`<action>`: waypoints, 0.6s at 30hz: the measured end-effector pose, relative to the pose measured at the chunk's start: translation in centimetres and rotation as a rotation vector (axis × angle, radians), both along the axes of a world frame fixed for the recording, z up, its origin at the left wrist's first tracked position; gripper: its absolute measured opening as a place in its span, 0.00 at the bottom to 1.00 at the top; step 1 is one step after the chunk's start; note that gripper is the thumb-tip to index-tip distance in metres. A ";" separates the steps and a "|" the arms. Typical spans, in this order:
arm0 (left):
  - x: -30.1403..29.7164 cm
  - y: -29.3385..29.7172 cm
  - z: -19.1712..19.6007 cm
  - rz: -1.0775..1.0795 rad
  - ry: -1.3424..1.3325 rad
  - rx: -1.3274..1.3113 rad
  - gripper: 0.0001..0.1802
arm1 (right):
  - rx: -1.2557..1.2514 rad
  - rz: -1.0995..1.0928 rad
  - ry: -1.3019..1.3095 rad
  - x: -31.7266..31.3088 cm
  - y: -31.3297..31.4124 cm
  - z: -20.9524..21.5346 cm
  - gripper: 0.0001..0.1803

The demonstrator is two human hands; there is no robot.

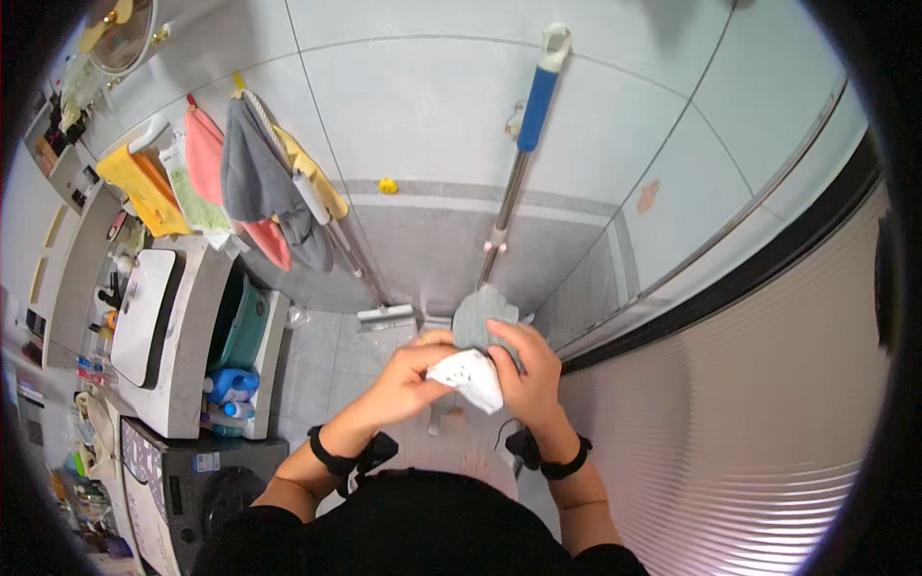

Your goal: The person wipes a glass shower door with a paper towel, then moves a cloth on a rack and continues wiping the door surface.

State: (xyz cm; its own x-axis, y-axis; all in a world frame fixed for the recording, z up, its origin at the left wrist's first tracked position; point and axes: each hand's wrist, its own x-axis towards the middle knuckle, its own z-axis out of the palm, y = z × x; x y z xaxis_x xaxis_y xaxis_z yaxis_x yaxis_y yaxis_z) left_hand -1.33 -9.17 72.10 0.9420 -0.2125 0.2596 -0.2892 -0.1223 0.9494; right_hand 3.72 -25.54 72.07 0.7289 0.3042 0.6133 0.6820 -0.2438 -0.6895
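Note:
A small, crumpled white cloth with dark specks is held in front of my body. The fingers of my left hand pinch its left edge. My right hand grips its upper right side, thumb and fingers closed on it. I cannot make out whether it is a sock or a rag. Just beyond my fingers lies a grey, rounded pad, at the lower end of a long pole with a blue grip. My right fingers overlap the pad in the picture; whether they touch it I cannot tell.
A floor squeegee leans at the wall, left of the pole. Towels hang at the upper left, above a counter with a white basin. Below are a teal tub and a blue bottle. A ribbed door panel stands at my right.

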 end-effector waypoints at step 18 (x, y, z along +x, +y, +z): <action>-2.2 7.3 -3.2 0.224 -0.070 -0.161 0.14 | -0.100 0.027 -1.260 10.9 7.7 20.4 0.28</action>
